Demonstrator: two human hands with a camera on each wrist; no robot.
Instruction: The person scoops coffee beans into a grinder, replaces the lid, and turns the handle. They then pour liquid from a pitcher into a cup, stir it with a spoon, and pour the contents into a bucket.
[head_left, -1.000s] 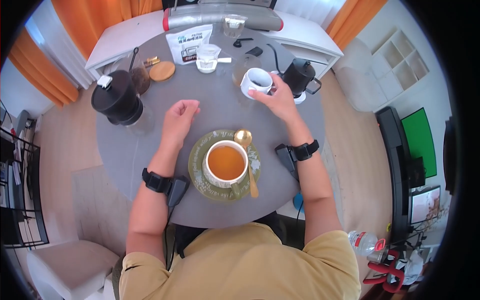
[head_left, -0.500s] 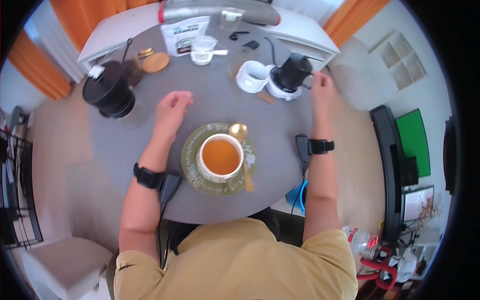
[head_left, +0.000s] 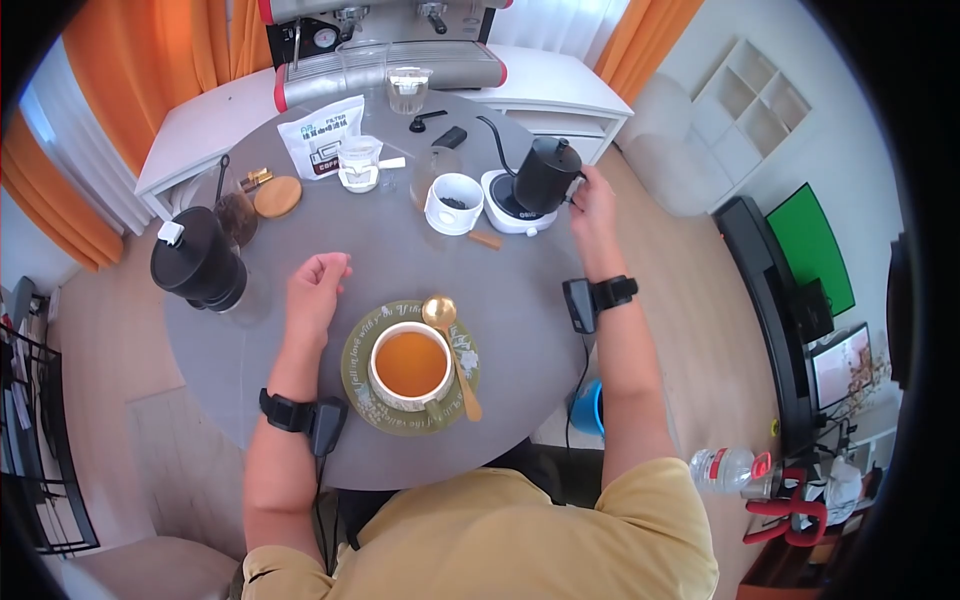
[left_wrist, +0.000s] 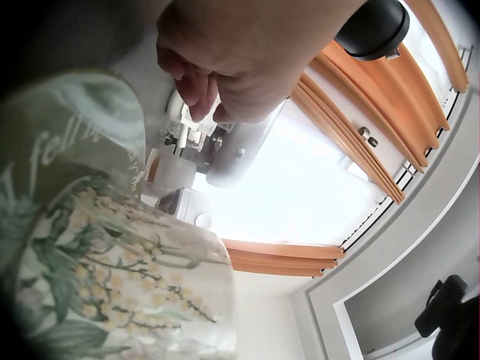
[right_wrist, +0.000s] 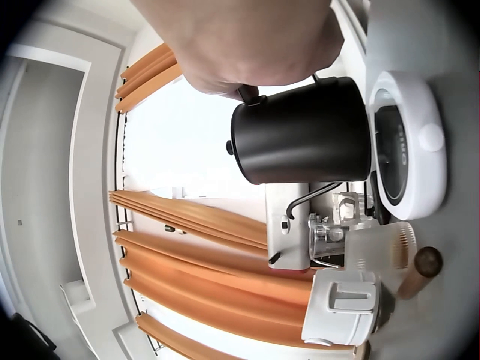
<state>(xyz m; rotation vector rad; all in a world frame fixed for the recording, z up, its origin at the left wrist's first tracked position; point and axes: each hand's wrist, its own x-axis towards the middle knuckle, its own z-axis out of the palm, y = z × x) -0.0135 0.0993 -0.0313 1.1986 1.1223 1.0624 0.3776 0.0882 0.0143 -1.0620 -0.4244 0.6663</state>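
My right hand (head_left: 597, 210) grips the handle of a black gooseneck kettle (head_left: 545, 178). The kettle is over its white heating base (right_wrist: 426, 169), its bottom right at the plate in the right wrist view. Left of the base stands a white cup (head_left: 443, 217) with dark grounds inside, a short wooden piece (head_left: 486, 240) beside it. My left hand (head_left: 316, 288) rests at the table with fingers loosely curled, holding nothing. Near it, a floral teacup (left_wrist: 142, 285) of amber liquid sits on a green saucer (head_left: 357, 395) with a gold spoon (head_left: 460, 365).
A black grinder (head_left: 200, 260) stands at the left, near a round wooden lid (head_left: 278, 197). Towards the back are a coffee bag (head_left: 318, 140), a glass with a filter (head_left: 358, 165) and another glass (head_left: 408, 92). An espresso machine (head_left: 390, 72) sits on the white cabinet behind.
My right hand has set down the white cup beside the heating base and moved right to the kettle, taking its handle. The left hand has stayed by the saucer; the head view has shifted.
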